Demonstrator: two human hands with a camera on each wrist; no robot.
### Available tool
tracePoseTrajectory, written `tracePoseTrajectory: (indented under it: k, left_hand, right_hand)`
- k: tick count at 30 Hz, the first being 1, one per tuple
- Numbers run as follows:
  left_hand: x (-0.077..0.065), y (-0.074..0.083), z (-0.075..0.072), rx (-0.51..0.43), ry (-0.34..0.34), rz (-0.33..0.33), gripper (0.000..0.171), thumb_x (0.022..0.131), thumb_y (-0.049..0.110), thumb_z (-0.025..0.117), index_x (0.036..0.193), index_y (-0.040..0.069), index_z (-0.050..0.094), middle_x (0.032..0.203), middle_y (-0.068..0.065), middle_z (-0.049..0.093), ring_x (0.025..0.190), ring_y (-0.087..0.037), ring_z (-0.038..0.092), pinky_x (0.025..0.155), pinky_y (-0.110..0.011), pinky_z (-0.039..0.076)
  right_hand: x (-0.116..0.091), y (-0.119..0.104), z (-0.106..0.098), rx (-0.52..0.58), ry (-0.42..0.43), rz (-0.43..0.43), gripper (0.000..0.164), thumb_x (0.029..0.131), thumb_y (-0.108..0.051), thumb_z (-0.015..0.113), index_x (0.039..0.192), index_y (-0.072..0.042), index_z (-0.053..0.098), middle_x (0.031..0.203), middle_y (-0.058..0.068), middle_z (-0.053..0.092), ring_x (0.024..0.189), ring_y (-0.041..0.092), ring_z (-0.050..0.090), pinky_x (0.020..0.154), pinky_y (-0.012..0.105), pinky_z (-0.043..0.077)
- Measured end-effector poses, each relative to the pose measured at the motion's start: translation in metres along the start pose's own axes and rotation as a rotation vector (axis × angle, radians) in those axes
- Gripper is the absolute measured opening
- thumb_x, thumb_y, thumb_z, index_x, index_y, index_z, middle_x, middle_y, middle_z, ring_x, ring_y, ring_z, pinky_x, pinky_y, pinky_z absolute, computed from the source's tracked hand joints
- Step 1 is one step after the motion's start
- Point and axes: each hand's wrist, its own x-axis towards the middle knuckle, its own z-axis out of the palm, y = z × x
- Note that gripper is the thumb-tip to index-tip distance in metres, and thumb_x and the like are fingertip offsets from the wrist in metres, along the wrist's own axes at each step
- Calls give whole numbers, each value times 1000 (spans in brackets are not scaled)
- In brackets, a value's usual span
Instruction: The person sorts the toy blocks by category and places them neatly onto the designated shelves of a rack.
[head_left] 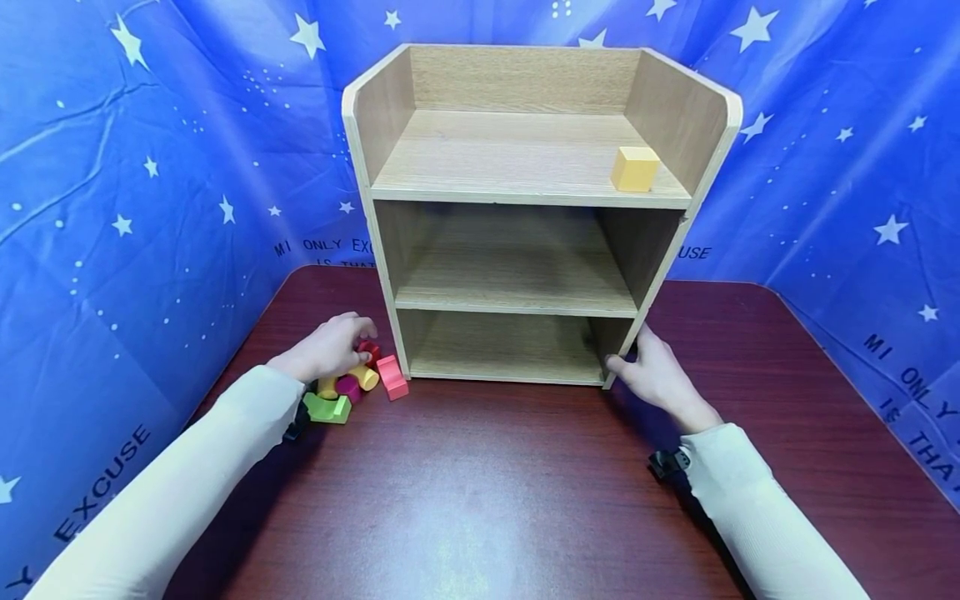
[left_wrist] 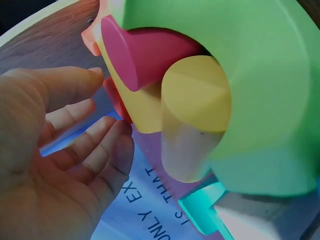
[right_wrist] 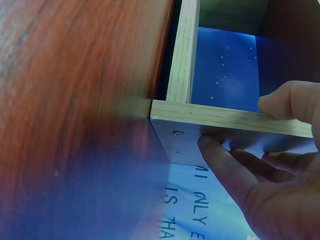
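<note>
My left hand (head_left: 330,348) reaches over a heap of toy blocks left of the wooden shelf. Its thumb and fingers are apart and loosely bent close to a red block (head_left: 371,350); the left wrist view shows nothing held between them. Around it lie a pink block (head_left: 392,377), a yellow cylinder (head_left: 365,377), a purple cylinder (head_left: 348,387) and a green arch block (head_left: 330,409). My right hand (head_left: 660,377) grips the lower front edge of the right side panel of the shelf (head_left: 517,304), thumb inside and fingers against the outer face (right_wrist: 185,140).
A yellow cube (head_left: 635,170) sits on the top board at its right. Beneath the shelf spreads a dark red table (head_left: 480,467). A blue star-patterned cloth (head_left: 150,208) hangs behind and at both sides. A turquoise block (left_wrist: 202,207) appears low in the left wrist view.
</note>
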Motion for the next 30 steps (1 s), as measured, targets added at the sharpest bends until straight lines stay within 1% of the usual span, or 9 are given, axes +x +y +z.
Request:
tracePoseTrajectory:
  k: [5,12,22,27,30]
  left_hand:
    - [-1,1,1,8,-18,-33,28,78,5,71,104,0,64,95,-15,59,85,-28,57,80,-46,48]
    - [0,3,3,7,-50,-84,26,80,6,71,104,2,64,100,-16,59,89,-28,58,83,-46,49]
    - [0,4,4,30,-63,-87,24,81,10,70,103,2,64,98,-16,60,83,-27,57,78,-46,48]
    - [2,3,6,44,-80,-96,24,82,11,69,103,3,63,93,-14,59,76,-25,54,72,-43,47]
    - [3,3,7,48,-91,-105,25,82,11,69,105,3,63,93,-13,58,75,-25,53,70,-42,46]
  right_hand:
    - [0,-1,0,3,-3,-1,45,83,-11,64,122,-2,44,99,20,63,100,36,57,86,48,42]
    - [1,1,1,-1,0,0,46,82,-11,64,123,-1,44,99,20,63,100,36,57,86,48,42]
    - [0,0,1,7,0,-4,46,82,-11,63,123,-2,44,99,20,63,100,35,57,86,48,42]
    - [0,0,1,5,1,-2,46,82,-11,63,123,-2,44,99,20,63,100,36,57,86,48,42]
    - [0,0,1,3,1,-3,45,82,-11,63,122,-1,44,99,20,63,100,36,57,86,48,42]
